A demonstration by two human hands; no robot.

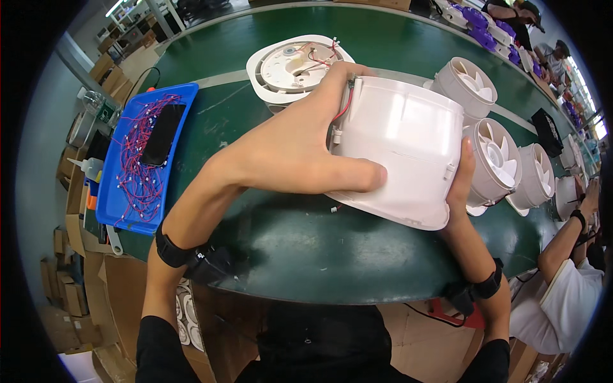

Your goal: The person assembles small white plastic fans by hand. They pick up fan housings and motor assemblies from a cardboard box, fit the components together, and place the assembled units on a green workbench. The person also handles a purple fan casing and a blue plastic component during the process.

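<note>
Both my hands hold a white plastic housing (pixel 402 143) above the green table. My left hand (pixel 300 143) is wrapped round its left side, the thumb lying across the smooth front and the fingers largely hidden behind. My right hand (pixel 461 185) grips the right edge from the side, mostly covered by the housing. A red wire (pixel 345 107) runs along the housing's left edge by a small clip, and a little white connector (pixel 334 209) dangles below. Just behind my left hand sits a white round-topped base (pixel 278 70) with thin red and black wires.
A blue tray (pixel 118 220) at left holds tangled red wires (pixel 137 172) and a black phone (pixel 165 134). Several white fan units, including one fan (pixel 495 156), stand at right on the green table (pixel 287 255). A co-worker's arm (pixel 565 246) reaches in at far right.
</note>
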